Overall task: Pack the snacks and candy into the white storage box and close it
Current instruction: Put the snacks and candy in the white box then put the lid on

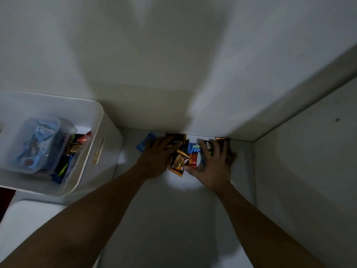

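We judge the task to be about half done. The white storage box (108, 132) stands open at our left and already holds a clear plastic tub (41, 146) with blue packets inside, and beside the tub several loose wrapped candies (77, 146). A white lid (32, 219), as we believe it is, lies just in front of the box, so the closing is not yet done.

The rest of the snacks (185, 151) is in a small pile on the white surface (173, 219), against the back wall (173, 64). Our left hand (158, 159) lies flat on the left part of the pile, fingers spread and pressing on the packets. Our right hand (214, 167) covers the right part, fingers also apart and a little curled. The light is poor here, so we cannot tell if any packet is really pinched. One blue packet (144, 144) lies just left of the left hand.

What is left: gather this pile, carry it to the box, then put the lid on.
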Tool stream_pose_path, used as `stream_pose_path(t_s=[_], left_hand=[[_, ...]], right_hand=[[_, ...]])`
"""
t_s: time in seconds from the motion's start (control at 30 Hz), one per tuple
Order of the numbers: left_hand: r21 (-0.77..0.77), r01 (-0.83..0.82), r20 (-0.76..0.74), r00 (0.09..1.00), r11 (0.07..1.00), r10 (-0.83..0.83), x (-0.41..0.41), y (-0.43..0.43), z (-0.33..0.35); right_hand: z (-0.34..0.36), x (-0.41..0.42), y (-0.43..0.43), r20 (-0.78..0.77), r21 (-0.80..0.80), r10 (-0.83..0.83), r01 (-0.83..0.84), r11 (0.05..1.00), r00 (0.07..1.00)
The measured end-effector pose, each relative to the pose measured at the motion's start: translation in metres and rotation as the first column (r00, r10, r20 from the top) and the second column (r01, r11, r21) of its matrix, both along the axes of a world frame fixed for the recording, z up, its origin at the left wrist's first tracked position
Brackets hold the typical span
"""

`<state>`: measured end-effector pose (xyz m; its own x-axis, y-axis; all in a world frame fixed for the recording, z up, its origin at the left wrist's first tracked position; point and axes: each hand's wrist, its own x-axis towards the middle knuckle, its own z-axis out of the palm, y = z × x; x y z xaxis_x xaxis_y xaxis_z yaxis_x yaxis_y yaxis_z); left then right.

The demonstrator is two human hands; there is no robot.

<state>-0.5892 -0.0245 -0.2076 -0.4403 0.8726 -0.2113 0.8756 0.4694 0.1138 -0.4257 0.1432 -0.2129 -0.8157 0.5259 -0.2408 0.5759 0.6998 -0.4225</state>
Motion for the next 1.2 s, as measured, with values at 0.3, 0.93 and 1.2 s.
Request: stream_pose_path(t_s=[0.3, 0.93, 1.2], left_hand=[[0.174, -0.070, 0.021, 0.998, 0.982, 0.067, 0.005, -0.010, -0.007], [0.343, -0.074, -0.063, 0.993, 0.936, 0.102, 0.014, -0.015, -0.028], [0.469, -0.090, -0.022, 0.993, 0.879, 0.114, 0.015, -0.008, -0.030]], right_hand=[[-0.003, -0.017, -0.014, 0.058, 0.144, 0.085, -0.093, 0.985, 0.995], [-0.016, -0.011, -0.007, -0.157, 0.322, 0.254, -0.193, 0.927, 0.954], [-0.023, -0.008, -0.006, -0.168, 0.331, 0.312, -0.245, 0.911, 0.935]])
